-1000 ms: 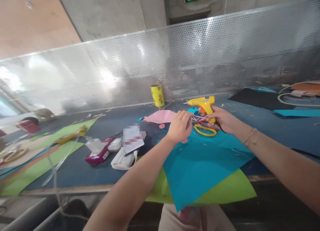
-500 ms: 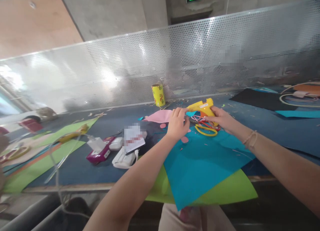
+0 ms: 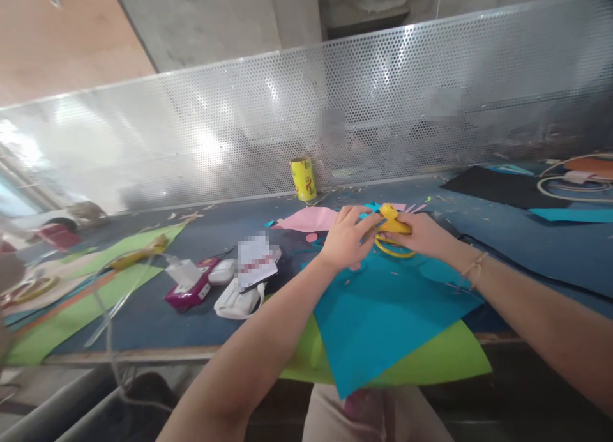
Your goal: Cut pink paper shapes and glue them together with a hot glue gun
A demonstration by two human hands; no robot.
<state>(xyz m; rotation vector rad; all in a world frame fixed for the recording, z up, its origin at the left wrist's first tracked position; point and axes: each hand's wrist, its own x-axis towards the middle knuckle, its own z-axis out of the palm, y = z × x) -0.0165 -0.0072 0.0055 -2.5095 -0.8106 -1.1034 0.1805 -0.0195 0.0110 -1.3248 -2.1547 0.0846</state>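
Note:
My right hand (image 3: 421, 234) is closed around a yellow glue gun (image 3: 393, 221), which is tilted end-on to me. Close beside it, my left hand (image 3: 348, 237) has its fingers bent towards the gun; whatever they pinch is hidden. Under the hands lie yellow-handled scissors (image 3: 395, 249), partly covered. A blue sheet (image 3: 378, 320) spreads below them over a light green sheet (image 3: 445, 359) that overhangs the table edge. Left of my left hand is a pink sheet (image 3: 306, 219), with a small pink disc (image 3: 311, 237) in front of it.
A yellow roll (image 3: 304, 179) stands by the perforated metal screen (image 3: 230, 129). To the left are a purple power strip (image 3: 189, 292), a white device (image 3: 237, 301) and green sheets (image 3: 110, 295). A black sheet (image 3: 493, 190) lies right, near a black cord (image 3: 527, 269).
My right hand has turned the glue gun from side-on to nearly end-on and brought it down towards me. My left hand's fingers have reached right, closer to the gun.

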